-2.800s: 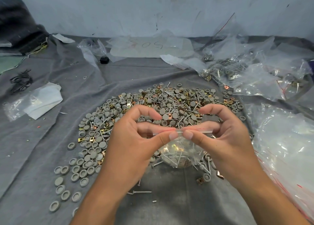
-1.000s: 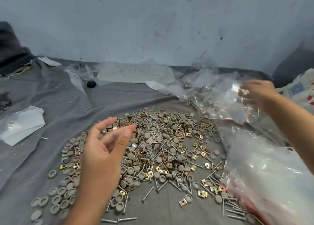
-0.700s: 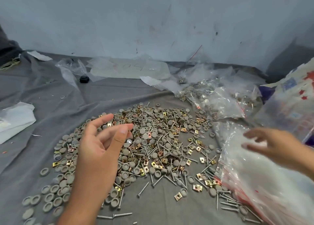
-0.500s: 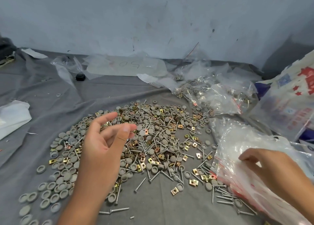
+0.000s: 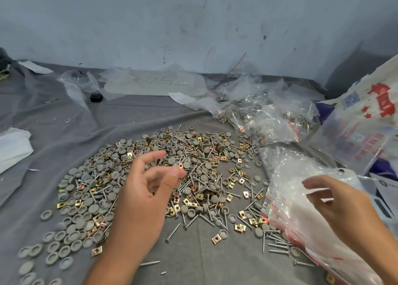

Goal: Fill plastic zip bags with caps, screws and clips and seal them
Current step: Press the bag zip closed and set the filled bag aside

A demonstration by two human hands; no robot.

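Observation:
A wide heap of grey round caps, steel screws and gold clips (image 5: 193, 168) lies on the grey cloth (image 5: 64, 147). My left hand (image 5: 146, 194) hovers over the heap's left part, fingers apart, palm empty. My right hand (image 5: 336, 205) hangs just above a stack of empty clear zip bags with red seal lines (image 5: 301, 198) at the right, fingers spread and holding nothing. Several filled, sealed bags (image 5: 269, 119) are piled at the back right.
A printed white sack (image 5: 366, 121) stands at the far right. Empty plastic sheets with red writing (image 5: 155, 82) and a small black object (image 5: 95, 97) lie near the wall. A white bag (image 5: 13, 149) sits at the left edge. Loose screws lie near the front.
The filled bag that both hands were sealing went onto the back-right pile. My right hand then came down and back over the stack of empty bags. My left hand stayed over the heap.

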